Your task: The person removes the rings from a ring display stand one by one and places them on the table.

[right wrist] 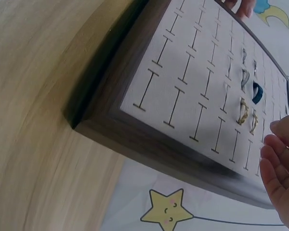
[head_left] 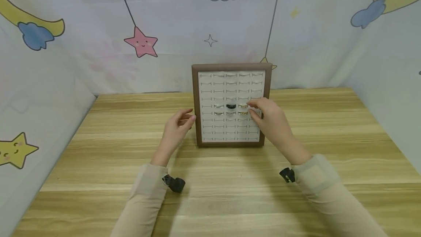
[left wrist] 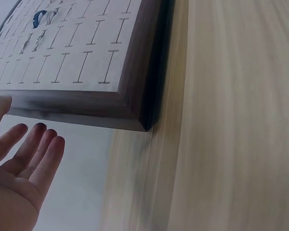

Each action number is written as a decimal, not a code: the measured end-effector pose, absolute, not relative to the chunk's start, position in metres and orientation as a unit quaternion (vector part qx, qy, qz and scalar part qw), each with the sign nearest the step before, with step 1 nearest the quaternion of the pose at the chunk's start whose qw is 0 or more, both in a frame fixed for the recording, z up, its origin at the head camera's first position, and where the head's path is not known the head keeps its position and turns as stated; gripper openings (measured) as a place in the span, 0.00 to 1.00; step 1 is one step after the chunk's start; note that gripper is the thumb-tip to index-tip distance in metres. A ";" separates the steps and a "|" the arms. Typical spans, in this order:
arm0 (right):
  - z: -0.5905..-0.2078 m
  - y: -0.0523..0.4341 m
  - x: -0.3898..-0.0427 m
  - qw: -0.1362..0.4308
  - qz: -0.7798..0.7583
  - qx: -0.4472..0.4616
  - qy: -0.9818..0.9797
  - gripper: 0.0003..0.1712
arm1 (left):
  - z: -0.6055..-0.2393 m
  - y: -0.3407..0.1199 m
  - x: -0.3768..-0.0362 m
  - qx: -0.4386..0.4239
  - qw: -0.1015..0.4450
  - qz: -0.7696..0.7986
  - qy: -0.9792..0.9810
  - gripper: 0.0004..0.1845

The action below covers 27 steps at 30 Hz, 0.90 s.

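A ring display board [head_left: 230, 131] with a brown frame and a white slotted face stands upright, facing me. Several rings sit in its middle slots. A black ring [head_left: 231, 106] is in the upper row of these, with a gold ring [head_left: 243, 106] to its right and a silver ring [head_left: 218, 106] to its left. Below sits another gold ring [head_left: 243, 113]. My right hand [head_left: 271, 120] reaches over the right frame edge, thumb and fingertips apart just right of the gold rings. My left hand [head_left: 175, 129] is at the left frame edge, fingers loosely bent, holding nothing.
The board stands on a wood-grain table [head_left: 217, 193]. Behind it hangs a white curtain [head_left: 177, 65] printed with stars and moons. Black wrist mounts [head_left: 174, 183] sit at both cuffs.
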State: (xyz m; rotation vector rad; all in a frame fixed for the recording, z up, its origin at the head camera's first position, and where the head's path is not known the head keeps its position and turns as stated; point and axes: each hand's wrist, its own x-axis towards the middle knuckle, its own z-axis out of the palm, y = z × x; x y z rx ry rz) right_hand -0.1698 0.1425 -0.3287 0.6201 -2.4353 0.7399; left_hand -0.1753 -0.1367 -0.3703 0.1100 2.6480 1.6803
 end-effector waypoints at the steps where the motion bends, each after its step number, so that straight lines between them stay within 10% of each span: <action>1: -0.329 0.141 -0.170 0.254 0.273 0.228 -0.899 0.10 | -0.371 -0.136 -0.176 0.035 0.008 0.539 0.841 0.26; 27: -0.338 0.122 -0.179 0.266 0.275 0.201 -0.902 0.06 | -0.378 -0.122 -0.184 0.000 0.077 0.568 0.819 0.40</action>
